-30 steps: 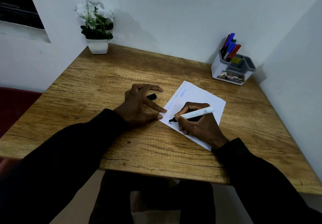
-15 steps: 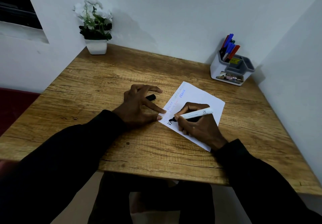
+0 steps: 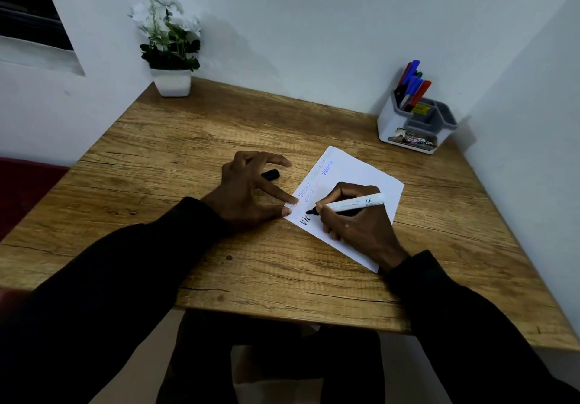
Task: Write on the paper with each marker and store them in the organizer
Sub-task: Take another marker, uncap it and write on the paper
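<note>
A white sheet of paper [image 3: 364, 180] lies on the wooden table [image 3: 194, 152], with coloured words along its left edge and fresh black letters at its near left corner. My right hand [image 3: 351, 218] grips a white marker [image 3: 354, 204] with a black tip touching the paper beside those letters. My left hand [image 3: 251, 190] has its fingers spread, thumb and forefinger pressing the paper's left corner. The marker's black cap [image 3: 271, 174] lies on the table under that hand's fingers. A white and grey organizer [image 3: 414, 127] at the back right holds several markers [image 3: 411, 85].
A small potted plant [image 3: 171, 48] with white flowers stands at the table's back left corner. White walls close in behind and to the right. A dark red seat [image 3: 22, 190] sits left of the table. My legs show beneath the near edge.
The marker tip has moved a little to the right across the paper, leaving more black letters. My left hand has kept its place on the paper's corner.
</note>
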